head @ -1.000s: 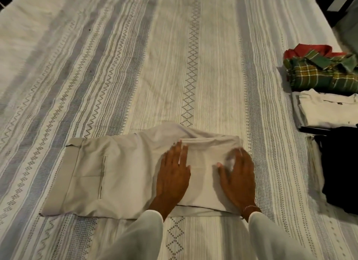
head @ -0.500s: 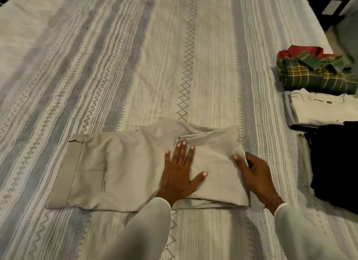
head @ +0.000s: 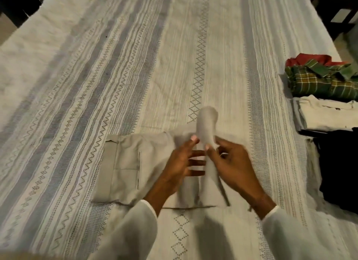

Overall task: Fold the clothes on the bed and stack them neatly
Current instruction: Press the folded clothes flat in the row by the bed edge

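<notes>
Beige trousers (head: 127, 166) lie partly folded on the bed (head: 135, 65), waistband to the left. Their right folded end is raised upright off the bed. My right hand (head: 232, 168) pinches that raised fold from the right. My left hand (head: 182, 162) has its straight fingers spread against the fold's left side, palm over the trousers. At the bed's right edge lie a green plaid shirt (head: 321, 81) over a red garment (head: 306, 58), a folded white garment (head: 327, 114) and a black garment (head: 341, 166).
The patterned striped bedcover reaches far to the left and back. Dark floor and furniture (head: 337, 11) show beyond the bed's top right corner. White sleeves cover both my forearms at the bottom of the view.
My right hand moved from the fold's right edge and lifted the folded end up and leftward. My left hand shifted from pressing flat to touching the raised fold.
</notes>
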